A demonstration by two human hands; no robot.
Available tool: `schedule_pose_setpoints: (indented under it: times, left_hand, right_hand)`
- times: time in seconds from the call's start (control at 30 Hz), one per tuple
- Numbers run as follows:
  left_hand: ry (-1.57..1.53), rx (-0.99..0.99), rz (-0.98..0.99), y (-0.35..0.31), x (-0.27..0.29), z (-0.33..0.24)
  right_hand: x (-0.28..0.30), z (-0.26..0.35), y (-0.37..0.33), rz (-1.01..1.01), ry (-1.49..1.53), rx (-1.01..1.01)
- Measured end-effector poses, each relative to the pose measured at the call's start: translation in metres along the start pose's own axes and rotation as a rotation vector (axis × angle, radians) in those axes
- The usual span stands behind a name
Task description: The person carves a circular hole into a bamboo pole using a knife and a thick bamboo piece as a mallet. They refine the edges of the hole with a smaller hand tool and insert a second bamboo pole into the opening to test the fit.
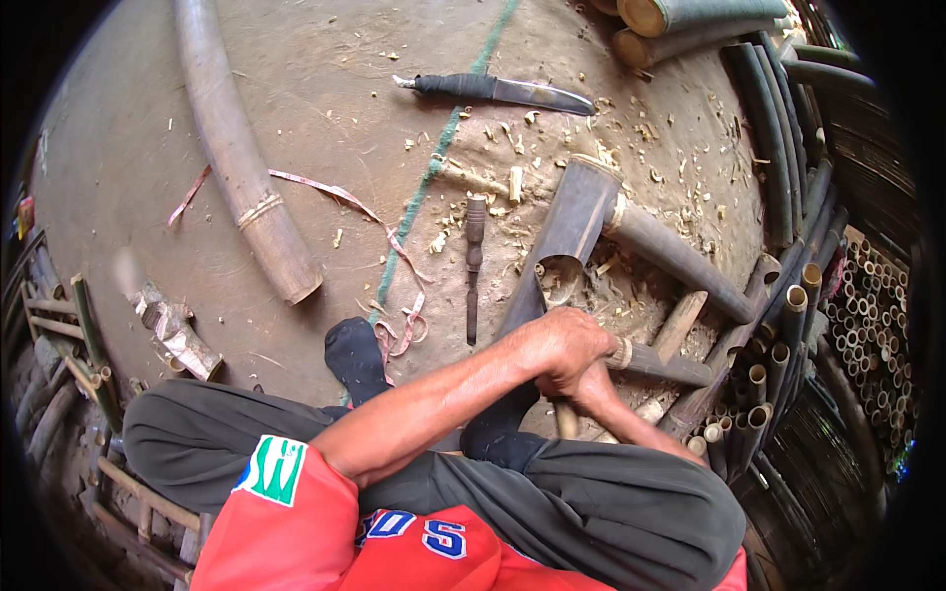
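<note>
My left hand [566,345] reaches across to the right, fingers curled closed. Just below it, my right hand [594,386] is closed too, and the two hands touch. What they grip is mostly hidden; a pale wooden rod end [567,420] shows beneath them. Directly beyond the hands lies a thick brown bamboo tube [576,209], cut open at its near part into a narrow tongue that runs down toward my left hand. A short dark bamboo piece [670,365] sits right beside the hands. My black-socked foot [503,435] is close below them.
A knife with a dark wrapped handle [458,86] lies at the far side. Nearer are a turned wooden-handled tool [475,261] and a pink measuring tape [345,195]. A long bamboo pole [232,138] lies left. Shavings, another bamboo tube [680,258] and stacked bamboo [867,315] are right.
</note>
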State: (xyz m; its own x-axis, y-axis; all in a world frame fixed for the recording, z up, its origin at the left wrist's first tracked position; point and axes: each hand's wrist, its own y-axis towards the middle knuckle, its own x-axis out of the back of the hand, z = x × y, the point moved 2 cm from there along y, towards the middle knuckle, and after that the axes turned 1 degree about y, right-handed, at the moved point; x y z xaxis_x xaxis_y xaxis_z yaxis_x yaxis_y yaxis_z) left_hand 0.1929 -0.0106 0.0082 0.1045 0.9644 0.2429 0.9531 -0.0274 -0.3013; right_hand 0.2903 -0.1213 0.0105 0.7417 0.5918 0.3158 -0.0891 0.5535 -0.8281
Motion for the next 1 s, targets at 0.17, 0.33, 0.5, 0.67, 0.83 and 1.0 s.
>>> schedule_pose_setpoints:
  times: [0.17, 0.33, 0.5, 0.67, 0.83, 1.0]
  left_hand:
    - [-0.059, 0.032, -0.209, 0.003, -0.004, -0.005]
    - [-0.134, 0.011, -0.375, -0.01, -0.013, -0.01]
    - [0.052, 0.036, 0.348, -0.021, 0.031, -0.002]
    - [-0.056, 0.035, -0.674, -0.08, 0.018, -0.025]
    - [-0.34, 0.558, -0.401, -0.162, -0.029, -0.034]
    - [0.182, 0.707, -0.218, -0.16, -0.007, -0.059]
  right_hand:
    - [0.042, -0.003, 0.007, 0.117, -0.044, 0.096]
    - [0.034, -0.006, -0.004, 0.019, -0.021, 0.182]
    - [-0.032, 0.009, 0.011, -0.151, 0.242, -0.027]
    - [-0.042, 0.043, 0.003, -0.067, 1.714, -0.133]
    - [-0.047, 0.04, -0.012, 0.041, 1.639, 0.153]
    - [-0.052, 0.032, 0.013, 0.268, 1.836, 0.01]
